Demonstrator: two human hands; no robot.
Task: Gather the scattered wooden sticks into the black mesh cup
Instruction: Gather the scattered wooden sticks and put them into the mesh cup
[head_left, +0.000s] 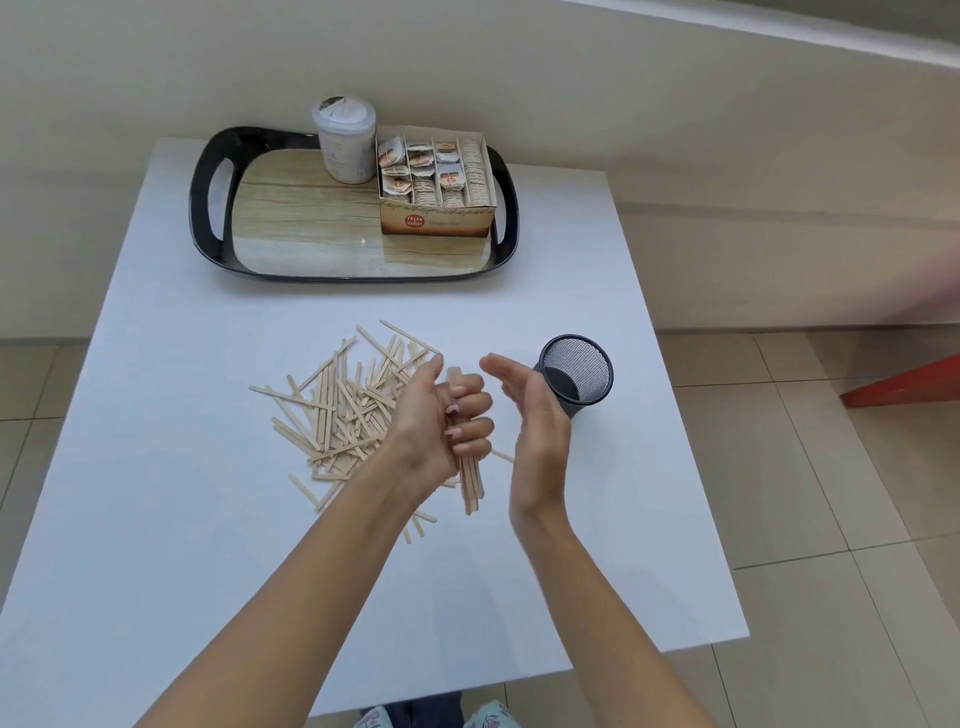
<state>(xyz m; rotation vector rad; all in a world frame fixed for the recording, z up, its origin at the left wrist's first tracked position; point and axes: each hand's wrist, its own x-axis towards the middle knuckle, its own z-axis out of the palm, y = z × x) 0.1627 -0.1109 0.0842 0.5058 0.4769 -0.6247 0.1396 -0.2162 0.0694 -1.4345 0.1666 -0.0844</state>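
Where the two forearms reach out over the white tabletop (208, 519), the left hand (441, 415) has its fingers curled round a bundle of wooden sticks (471, 483). The bundle stands roughly upright in the fist, with its lower ends showing below the hand and a few tips poking out above. Just beside it, the right hand (530, 415) is held wide, palm turned toward the left hand and fingers nearly straight, gripping nothing.

Left of the left hand and partly hidden under it, the scattered wooden sticks (337, 410) lie on the tabletop in a loose, crisscrossed pile. A few strays lie nearer, beside the left wrist.

Right behind the right hand, the black mesh cup (587, 364) stands on the tabletop with its mouth open upward. The hand overlaps its lower edge in the view, and I cannot tell whether they touch.

Farther back, well apart from the pile, a black-rimmed tray (200, 208) with a wood-pattern floor rests near the far edge. It carries a lidded white jar (344, 140) and, touching it on the right, an open box of tea bags (436, 218).
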